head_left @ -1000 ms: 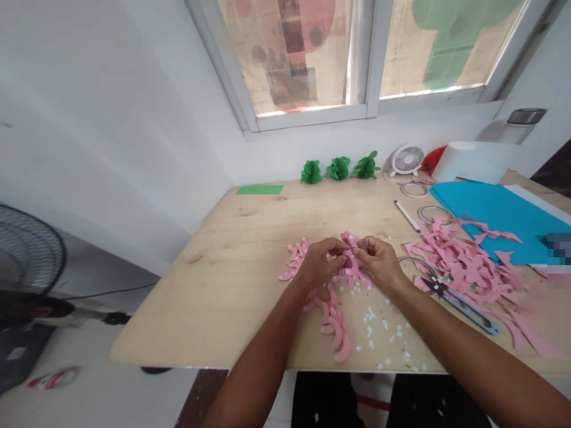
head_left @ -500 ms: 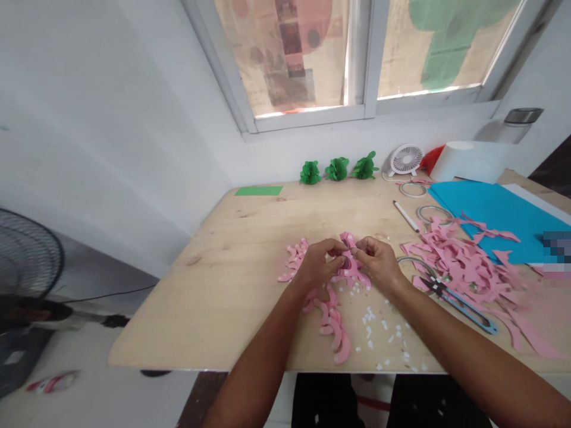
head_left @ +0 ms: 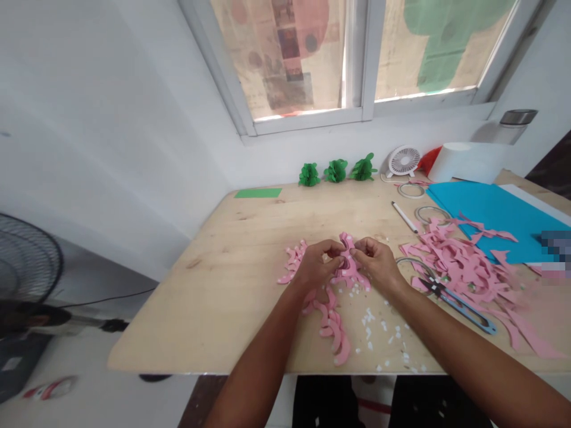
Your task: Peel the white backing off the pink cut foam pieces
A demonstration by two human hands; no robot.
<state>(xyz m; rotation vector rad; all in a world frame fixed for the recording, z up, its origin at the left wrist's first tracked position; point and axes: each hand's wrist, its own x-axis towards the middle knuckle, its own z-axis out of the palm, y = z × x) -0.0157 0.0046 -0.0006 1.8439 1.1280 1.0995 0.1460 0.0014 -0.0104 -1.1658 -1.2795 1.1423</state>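
left hand [head_left: 316, 266], right hand [head_left: 376, 260], pinching pink paper piece [head_left: 346, 257]

The left hand [head_left: 314, 266] and right hand [head_left: 378, 261] cover most of the pink paper piece [head_left: 345, 241], and a pixelated patch [head_left: 555, 255] masks the right edge.

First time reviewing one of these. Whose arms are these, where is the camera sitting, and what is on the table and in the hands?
No machine here: a person works bare-handed, and the camera sits on their head, looking forward and down, so both arms enter from below. The left hand and right hand pinch a pink paper piece between them over a table. Around them lie curved pink cutouts, white bits, a pile of pink scraps, scissors, a blue sheet, and three green paper flowers by the wall.
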